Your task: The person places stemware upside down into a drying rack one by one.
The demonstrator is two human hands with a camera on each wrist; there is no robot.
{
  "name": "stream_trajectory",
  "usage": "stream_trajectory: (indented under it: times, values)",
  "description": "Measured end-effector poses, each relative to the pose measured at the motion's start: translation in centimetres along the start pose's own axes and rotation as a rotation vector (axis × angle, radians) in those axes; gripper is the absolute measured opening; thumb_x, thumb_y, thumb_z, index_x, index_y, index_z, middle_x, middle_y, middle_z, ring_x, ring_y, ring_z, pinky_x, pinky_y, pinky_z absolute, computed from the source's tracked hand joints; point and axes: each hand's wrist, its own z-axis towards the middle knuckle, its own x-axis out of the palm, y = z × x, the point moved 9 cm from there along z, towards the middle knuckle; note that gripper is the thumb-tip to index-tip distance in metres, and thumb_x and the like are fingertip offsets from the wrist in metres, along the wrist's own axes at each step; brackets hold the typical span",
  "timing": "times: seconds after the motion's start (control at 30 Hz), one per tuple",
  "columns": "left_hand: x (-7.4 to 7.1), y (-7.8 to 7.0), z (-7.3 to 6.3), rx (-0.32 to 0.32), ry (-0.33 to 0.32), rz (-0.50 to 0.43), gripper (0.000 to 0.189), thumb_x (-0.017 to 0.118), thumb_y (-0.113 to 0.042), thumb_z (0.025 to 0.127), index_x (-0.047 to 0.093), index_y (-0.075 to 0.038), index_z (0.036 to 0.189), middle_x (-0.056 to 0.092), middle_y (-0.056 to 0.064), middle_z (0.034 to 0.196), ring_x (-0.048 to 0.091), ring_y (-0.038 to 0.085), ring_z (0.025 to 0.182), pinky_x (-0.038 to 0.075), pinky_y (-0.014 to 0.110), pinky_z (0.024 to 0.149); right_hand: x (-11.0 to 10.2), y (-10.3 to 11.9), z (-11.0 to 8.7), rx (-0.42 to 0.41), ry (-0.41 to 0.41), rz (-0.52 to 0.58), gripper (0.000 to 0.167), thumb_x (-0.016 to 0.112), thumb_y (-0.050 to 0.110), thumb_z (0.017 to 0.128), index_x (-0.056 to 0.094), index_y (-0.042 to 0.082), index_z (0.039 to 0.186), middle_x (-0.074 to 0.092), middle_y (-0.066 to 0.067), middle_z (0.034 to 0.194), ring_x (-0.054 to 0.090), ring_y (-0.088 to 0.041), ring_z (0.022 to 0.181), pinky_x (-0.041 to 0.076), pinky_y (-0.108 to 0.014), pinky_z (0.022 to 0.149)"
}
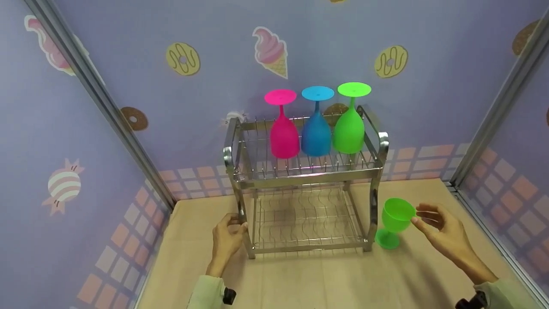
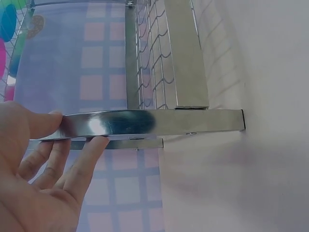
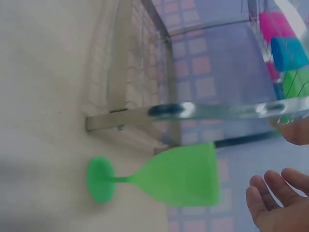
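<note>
A two-tier metal dish rack [image 1: 309, 174] stands on the table. My left hand [image 1: 227, 238] holds its left front leg [image 2: 111, 123], thumb on one side and fingers on the other. To the right of the rack, a green goblet [image 1: 396, 216] stands upright on its foot. Close by its rim is my right hand [image 1: 446, 234], with its fingers loosely bent; the right wrist view shows a gap between hand and goblet [image 3: 178, 176]. On the rack's top tier, a pink goblet [image 1: 284, 137], a blue goblet [image 1: 316, 135] and another green goblet [image 1: 349, 131] sit upside down.
The rack's lower tier [image 1: 300, 219] is a wire shelf close over the table [image 1: 300, 283]. Patterned purple walls [image 1: 214, 86] enclose the back and sides, with metal posts [image 1: 103, 98] at the corners.
</note>
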Motion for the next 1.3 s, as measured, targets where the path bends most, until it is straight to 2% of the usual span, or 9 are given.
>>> stream_trajectory:
  times: [0.27, 0.6, 0.7, 0.87, 0.97, 1.03, 1.13, 1.23, 1.3]
  values:
    - [-0.1, -0.4, 0.1, 0.010, -0.016, -0.072, 0.024, 0.079, 0.005, 0.092, 0.073, -0.002, 0.114, 0.076, 0.019, 0.109, 0.077, 0.037, 0.100, 0.068, 0.038, 0.083, 0.6, -5.4, -1.4, 0.118, -0.004, 0.012, 0.067, 0.074, 0.032, 0.103, 0.044, -0.004, 0.151, 0.054, -0.027, 0.147, 0.051, 0.019, 0.111, 0.047, 0.001, 0.092]
    - [-0.2, -0.9, -0.2, 0.041, -0.078, -0.025, 0.021, 0.081, 0.005, 0.091, 0.076, -0.003, 0.110, 0.078, 0.015, 0.102, 0.078, 0.035, 0.095, 0.069, 0.035, 0.078, 3.2, -9.6, -2.1, 0.181, -0.042, 0.071, 0.077, 0.082, 0.026, 0.097, 0.039, -0.003, 0.155, 0.051, -0.026, 0.151, 0.052, 0.015, 0.112, 0.050, -0.003, 0.094]
    - [-0.2, -0.9, -0.2, 0.025, -0.069, -0.015, 0.019, 0.081, 0.004, 0.091, 0.076, -0.003, 0.108, 0.077, 0.014, 0.102, 0.079, 0.033, 0.094, 0.069, 0.037, 0.079, 4.1, -10.4, -1.9, 0.203, -0.041, 0.083, 0.083, 0.083, 0.025, 0.096, 0.035, -0.003, 0.158, 0.049, -0.026, 0.153, 0.056, 0.002, 0.119, 0.049, -0.002, 0.094]
    - [-0.1, -1.0, -0.2, 0.012, -0.060, 0.005, 0.018, 0.080, 0.002, 0.092, 0.075, -0.004, 0.108, 0.077, 0.014, 0.103, 0.079, 0.031, 0.092, 0.069, 0.039, 0.079, 6.0, -11.3, -1.2, 0.223, -0.020, 0.145, 0.093, 0.083, 0.025, 0.096, 0.026, -0.004, 0.163, 0.040, -0.030, 0.160, 0.052, -0.041, 0.140, 0.044, 0.001, 0.094]
    - [-0.1, -1.0, -0.2, 0.011, -0.068, 0.020, 0.017, 0.080, 0.002, 0.092, 0.075, -0.004, 0.107, 0.077, 0.014, 0.102, 0.078, 0.030, 0.092, 0.069, 0.041, 0.079, 7.1, -11.7, -0.8, 0.242, -0.008, 0.185, 0.097, 0.084, 0.023, 0.095, 0.022, -0.003, 0.165, 0.036, -0.030, 0.163, 0.046, -0.050, 0.144, 0.043, 0.000, 0.095]
    - [-0.1, -1.0, -0.2, 0.006, -0.075, 0.034, 0.017, 0.080, 0.002, 0.092, 0.075, -0.004, 0.107, 0.078, 0.013, 0.102, 0.078, 0.030, 0.092, 0.068, 0.044, 0.080, 7.8, -12.0, -0.6, 0.267, 0.002, 0.189, 0.099, 0.084, 0.023, 0.095, 0.019, -0.003, 0.165, 0.035, -0.029, 0.163, 0.045, -0.049, 0.145, 0.047, -0.005, 0.100]
    - [0.0, -0.9, -0.2, -0.007, -0.075, 0.050, 0.017, 0.080, 0.000, 0.092, 0.075, -0.005, 0.107, 0.078, 0.013, 0.104, 0.078, 0.032, 0.094, 0.068, 0.047, 0.082, 8.5, -12.3, -0.3, 0.299, 0.018, 0.196, 0.100, 0.083, 0.023, 0.096, 0.016, -0.003, 0.165, 0.033, -0.030, 0.164, 0.044, -0.049, 0.147, 0.050, -0.029, 0.117]
    - [0.1, -0.9, -0.3, -0.020, -0.074, 0.056, 0.017, 0.079, 0.000, 0.093, 0.075, -0.006, 0.108, 0.078, 0.012, 0.105, 0.077, 0.033, 0.097, 0.067, 0.048, 0.084, 9.1, -12.4, -0.2, 0.314, 0.039, 0.216, 0.101, 0.082, 0.022, 0.097, 0.013, -0.004, 0.165, 0.029, -0.032, 0.165, 0.040, -0.051, 0.150, 0.041, -0.055, 0.125]
    - [0.1, -0.9, -0.4, -0.026, -0.073, 0.051, 0.017, 0.079, 0.000, 0.093, 0.075, -0.007, 0.108, 0.078, 0.011, 0.106, 0.077, 0.034, 0.098, 0.068, 0.048, 0.084, 9.4, -12.5, -0.2, 0.320, 0.047, 0.235, 0.101, 0.082, 0.021, 0.097, 0.012, -0.004, 0.165, 0.027, -0.034, 0.166, 0.037, -0.053, 0.151, 0.037, -0.062, 0.126]
